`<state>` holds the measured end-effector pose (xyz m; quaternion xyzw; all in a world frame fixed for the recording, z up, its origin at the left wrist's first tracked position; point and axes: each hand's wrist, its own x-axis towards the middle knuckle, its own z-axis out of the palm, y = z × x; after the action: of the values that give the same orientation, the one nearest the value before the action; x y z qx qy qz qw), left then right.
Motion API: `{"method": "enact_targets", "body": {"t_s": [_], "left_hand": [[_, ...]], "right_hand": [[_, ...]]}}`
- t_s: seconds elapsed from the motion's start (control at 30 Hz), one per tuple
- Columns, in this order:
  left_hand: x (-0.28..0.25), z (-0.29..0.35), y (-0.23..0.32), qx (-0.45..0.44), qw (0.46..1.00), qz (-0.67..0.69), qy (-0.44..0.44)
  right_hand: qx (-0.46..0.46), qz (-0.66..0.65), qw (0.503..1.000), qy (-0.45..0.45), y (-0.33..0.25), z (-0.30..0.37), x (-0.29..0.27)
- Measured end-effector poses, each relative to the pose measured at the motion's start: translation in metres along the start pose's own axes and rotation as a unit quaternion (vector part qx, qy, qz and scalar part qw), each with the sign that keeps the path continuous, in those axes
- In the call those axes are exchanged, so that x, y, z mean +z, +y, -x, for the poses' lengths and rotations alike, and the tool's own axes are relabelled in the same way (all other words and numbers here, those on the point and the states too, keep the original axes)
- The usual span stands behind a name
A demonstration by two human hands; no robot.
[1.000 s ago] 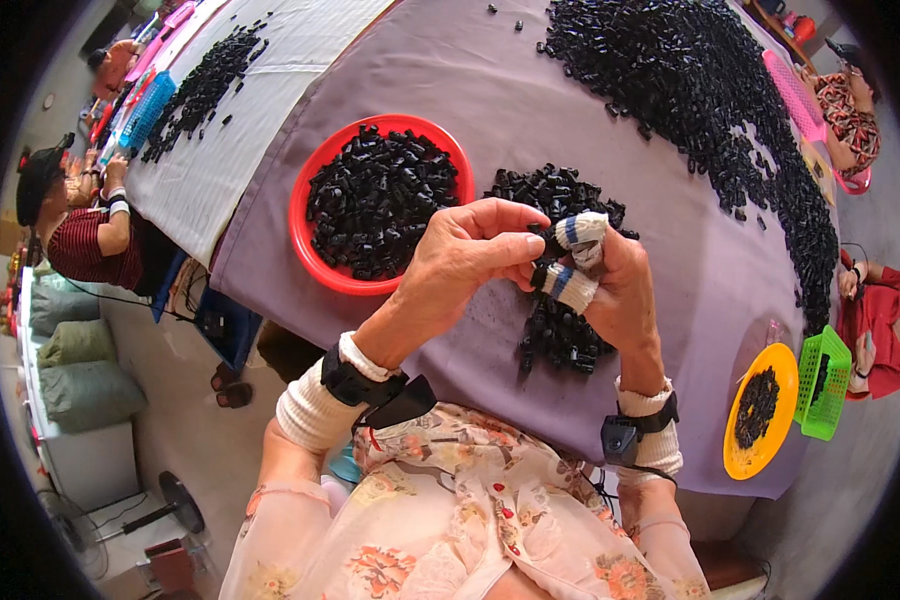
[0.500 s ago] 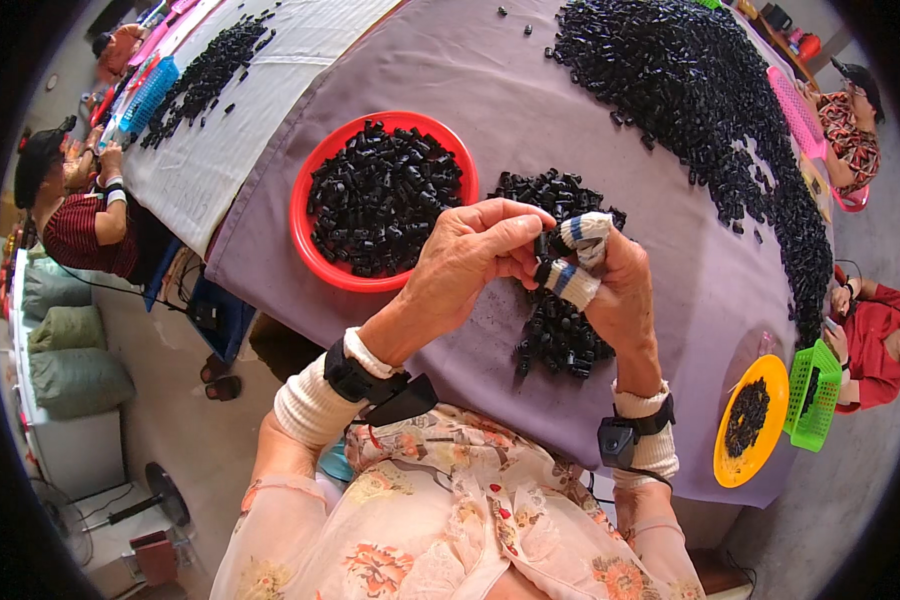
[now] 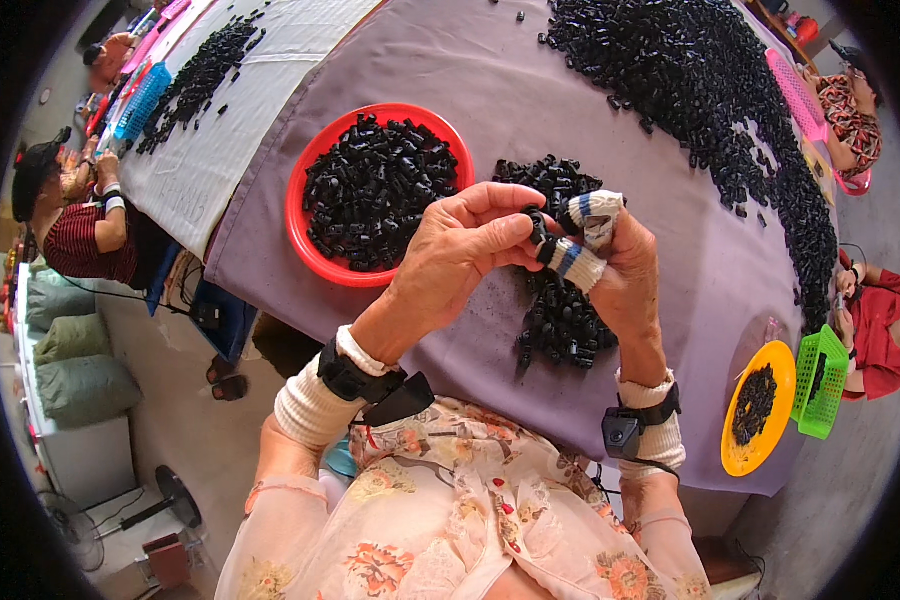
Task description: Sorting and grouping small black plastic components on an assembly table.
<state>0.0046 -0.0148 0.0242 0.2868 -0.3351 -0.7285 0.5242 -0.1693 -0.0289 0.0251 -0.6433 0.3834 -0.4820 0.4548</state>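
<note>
Between my two hands is a small black plastic piece [image 3: 536, 226], partly covered by the fingers. Thumb and forefinger of my left hand [image 3: 445, 250] pinch it from the left. On the other side my right hand [image 3: 635, 285], with white, blue-striped cloth covers on its thumb and a finger, closes on the piece too. Whether it is one part or two joined parts cannot be made out. Beneath the hands lies a small pile of black pieces [image 3: 562, 335] on the mauve cloth [image 3: 670, 330]. Left of it stands a red basin [image 3: 298, 232], heaped with similar black pieces.
A large spread of black pieces [image 3: 670, 80] covers the far right. At the right edge are a yellow plate [image 3: 738, 460] and a green basket [image 3: 820, 410]. Co-workers sit on the left [image 3: 90, 240] and right [image 3: 875, 335]. A white cloth [image 3: 200, 170] borders the mauve one.
My fingers have shifted slightly around the black piece, the left forefinger and thumb now farther apart. My right hand has turned a little and moved slightly right. The view has shifted a little.
</note>
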Motion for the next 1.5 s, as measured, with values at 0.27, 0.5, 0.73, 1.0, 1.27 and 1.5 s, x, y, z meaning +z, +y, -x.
{"method": "enact_targets", "body": {"t_s": [0.27,0.5,0.73,1.0,1.27,1.5], "left_hand": [[-0.003,0.0,0.001,-0.011,0.997,0.055,-0.044],[-0.002,0.001,0.003,-0.019,0.994,0.095,-0.053],[-0.005,0.001,0.001,-0.023,0.994,0.094,-0.058],[0.0,0.0,0.002,-0.045,0.995,0.079,-0.031],[-0.003,0.003,0.0,-0.055,0.994,0.08,-0.041],[-0.001,0.003,-0.001,-0.063,0.995,0.067,-0.024]], "right_hand": [[-0.032,0.01,0.999,-0.008,0.004,-0.002,0.001],[0.027,0.04,0.997,-0.054,-0.001,-0.003,-0.007],[0.075,0.041,0.99,-0.114,-0.014,-0.008,-0.01],[0.048,0.054,0.984,-0.164,-0.006,-0.011,-0.012],[0.053,0.073,0.977,-0.193,-0.007,-0.015,-0.01],[0.057,0.078,0.976,-0.196,-0.006,-0.014,-0.01]]}}
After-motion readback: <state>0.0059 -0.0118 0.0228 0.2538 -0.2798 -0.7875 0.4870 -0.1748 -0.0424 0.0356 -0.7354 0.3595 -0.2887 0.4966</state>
